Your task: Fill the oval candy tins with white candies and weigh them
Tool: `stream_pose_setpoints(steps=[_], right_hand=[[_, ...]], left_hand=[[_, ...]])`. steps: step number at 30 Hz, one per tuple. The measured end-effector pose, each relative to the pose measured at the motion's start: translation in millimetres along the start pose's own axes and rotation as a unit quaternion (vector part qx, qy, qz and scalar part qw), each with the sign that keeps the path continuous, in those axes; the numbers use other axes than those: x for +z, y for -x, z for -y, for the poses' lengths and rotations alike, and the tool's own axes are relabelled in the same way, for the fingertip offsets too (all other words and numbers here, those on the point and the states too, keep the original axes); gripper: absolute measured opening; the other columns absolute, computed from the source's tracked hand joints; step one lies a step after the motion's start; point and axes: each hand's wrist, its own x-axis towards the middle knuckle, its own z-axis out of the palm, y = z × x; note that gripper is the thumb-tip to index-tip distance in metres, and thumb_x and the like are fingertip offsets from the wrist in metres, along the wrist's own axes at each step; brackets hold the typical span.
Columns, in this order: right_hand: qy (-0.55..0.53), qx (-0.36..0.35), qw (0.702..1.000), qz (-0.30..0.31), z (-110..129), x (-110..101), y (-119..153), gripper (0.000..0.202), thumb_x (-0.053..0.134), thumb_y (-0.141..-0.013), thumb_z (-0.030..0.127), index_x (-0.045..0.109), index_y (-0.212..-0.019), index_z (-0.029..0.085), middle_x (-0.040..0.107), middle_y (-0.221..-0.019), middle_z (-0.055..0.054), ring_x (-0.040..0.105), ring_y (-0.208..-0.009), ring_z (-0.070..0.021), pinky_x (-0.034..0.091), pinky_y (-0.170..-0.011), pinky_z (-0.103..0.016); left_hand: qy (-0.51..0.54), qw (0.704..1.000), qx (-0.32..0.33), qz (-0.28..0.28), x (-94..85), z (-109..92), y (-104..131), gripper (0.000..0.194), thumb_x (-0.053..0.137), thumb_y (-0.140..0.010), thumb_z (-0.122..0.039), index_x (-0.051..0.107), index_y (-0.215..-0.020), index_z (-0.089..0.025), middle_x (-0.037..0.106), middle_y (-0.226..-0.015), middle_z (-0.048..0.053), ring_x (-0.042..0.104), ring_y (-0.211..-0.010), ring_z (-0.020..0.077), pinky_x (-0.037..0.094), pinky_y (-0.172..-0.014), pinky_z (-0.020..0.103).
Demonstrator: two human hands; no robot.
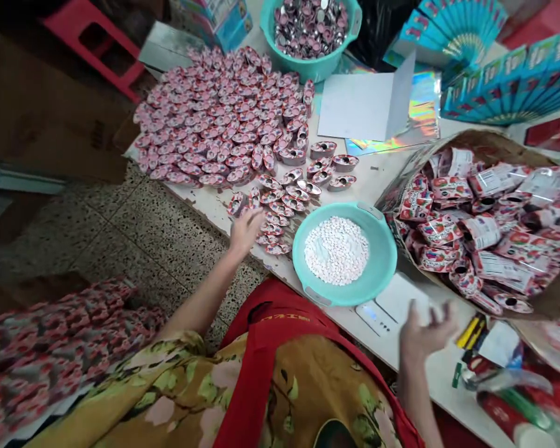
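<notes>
My left hand (pixel 246 231) is at the table's near edge, fingers stretched out beside a group of small oval, red-and-pink printed packs (pixel 280 208) with dark round openings on top. Whether its fingertips touch a pack is hard to make out. My right hand (pixel 424 331), slightly blurred, hovers palm up with fingers apart, right of the teal bowl (pixel 386 252), and holds nothing. In that bowl lies a layer of small white tablets (pixel 336 250). To its right, a large open sack (pixel 387 186) is full of similar printed packs (pixel 490 218).
Many packs with pink tops (pixel 214 124) stand crowded at the back left. Behind them is a teal basin (pixel 268 37) of pink and silvery caps. White card (pixel 354 106), blue fanned boxes (pixel 504 87), a white phone-shaped item (pixel 378 317) and a red stool (pixel 93 37) surround the area.
</notes>
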Motion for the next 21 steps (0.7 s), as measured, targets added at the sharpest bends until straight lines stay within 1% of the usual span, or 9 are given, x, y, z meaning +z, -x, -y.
stream_pose_setpoints(steps=[1, 3, 6, 9, 12, 15, 16, 19, 21], right_hand=[[-0.014, 0.035, 0.999, 0.003, -3.4, 15.1, 31.5, 0.09, 0.07, -0.078, 0.063, 0.041, -0.15, 0.016, 0.043, -0.151, -0.021, 0.055, -0.131, -0.0353, 0.051, -0.106, -0.058], [-0.063, 0.129, 0.99, 0.008, -3.7, 54.1, 86.9, 0.096, 0.074, -0.072, 0.061, 0.038, -0.15, 0.019, 0.042, -0.153, -0.02, 0.052, -0.135, -0.0336, 0.051, -0.107, -0.054], [-0.178, 0.288, 0.941, 0.003, 6.7, 112.3, 134.1, 0.095, 0.079, -0.067, 0.058, 0.039, -0.147, 0.023, 0.044, -0.153, -0.016, 0.056, -0.131, -0.0279, 0.055, -0.103, -0.048], [-0.32, 0.391, 0.862, 0.022, 12.7, 148.5, 139.9, 0.073, 0.078, -0.07, 0.05, 0.054, -0.133, 0.022, 0.063, -0.136, -0.011, 0.064, -0.117, -0.0247, 0.059, -0.094, -0.045], [-0.437, 0.379, 0.814, -0.056, 8.7, 161.7, 127.6, 0.051, 0.059, -0.088, 0.056, 0.061, -0.124, 0.02, 0.07, -0.126, -0.007, 0.066, -0.116, -0.0194, 0.054, -0.105, -0.04], [-0.494, 0.362, 0.785, -0.097, 0.0, 165.0, 110.8, 0.065, 0.023, -0.098, 0.067, 0.063, -0.122, 0.02, 0.074, -0.116, -0.006, 0.067, -0.114, -0.0176, 0.052, -0.108, -0.039], [-0.484, 0.361, 0.791, -0.097, -3.5, 165.7, 105.0, 0.071, 0.016, -0.099, 0.067, 0.063, -0.122, 0.019, 0.074, -0.112, -0.007, 0.068, -0.113, -0.0181, 0.053, -0.106, -0.039], [-0.308, 0.332, 0.886, -0.099, -16.3, 167.2, 92.7, 0.074, 0.008, -0.101, 0.061, 0.062, -0.121, 0.014, 0.074, -0.103, -0.01, 0.068, -0.105, -0.0197, 0.058, -0.094, -0.038], [-0.171, 0.297, 0.933, -0.111, -26.7, 164.1, 93.8, 0.07, 0.012, -0.101, 0.058, 0.062, -0.117, 0.012, 0.072, -0.104, -0.012, 0.066, -0.104, -0.0206, 0.057, -0.091, -0.037]], left_hand=[[0.001, 1.0, -0.029, 0.011, -12.4, 17.9, 9.9, 0.044, 0.06, -0.087, -0.042, 0.074, -0.115, -0.011, 0.077, -0.109, 0.013, 0.071, -0.101, 0.0243, 0.054, -0.098, 0.039], [0.022, 0.997, -0.062, 0.051, -24.6, 41.5, 22.4, 0.047, 0.058, -0.087, -0.045, 0.074, -0.116, -0.011, 0.078, -0.1, 0.012, 0.073, -0.092, 0.0237, 0.057, -0.092, 0.038], [0.053, 0.991, -0.061, 0.109, -26.9, 52.6, 19.8, 0.051, 0.059, -0.086, -0.049, 0.072, -0.119, -0.011, 0.078, -0.101, 0.012, 0.074, -0.09, 0.0237, 0.057, -0.091, 0.038], [0.054, 0.983, -0.044, 0.168, -25.3, 51.8, 5.2, 0.056, 0.06, -0.085, -0.052, 0.071, -0.121, -0.011, 0.077, -0.103, 0.014, 0.074, -0.09, 0.0243, 0.057, -0.091, 0.039], [0.046, 0.967, -0.045, 0.247, -26.8, 53.9, -4.5, 0.057, 0.063, -0.082, -0.055, 0.072, -0.118, -0.012, 0.078, -0.101, 0.013, 0.074, -0.089, 0.0249, 0.057, -0.093, 0.041], [0.026, 0.95, -0.042, 0.309, -32.4, 58.4, -3.5, 0.059, 0.063, -0.082, -0.057, 0.072, -0.118, -0.011, 0.077, -0.1, 0.014, 0.074, -0.089, 0.0261, 0.056, -0.094, 0.044], [0.019, 0.946, -0.039, 0.32, -34.4, 59.0, -1.4, 0.06, 0.062, -0.082, -0.058, 0.072, -0.118, -0.011, 0.077, -0.101, 0.014, 0.074, -0.089, 0.0263, 0.057, -0.094, 0.044], [0.007, 0.941, -0.036, 0.335, -39.0, 56.6, 6.2, 0.06, 0.061, -0.082, -0.057, 0.071, -0.12, -0.011, 0.077, -0.102, 0.013, 0.074, -0.088, 0.0256, 0.058, -0.092, 0.043], [-0.003, 0.939, -0.036, 0.343, -40.4, 53.8, 10.8, 0.059, 0.061, -0.082, -0.056, 0.071, -0.121, -0.012, 0.077, -0.102, 0.011, 0.073, -0.09, 0.0249, 0.058, -0.093, 0.042]])
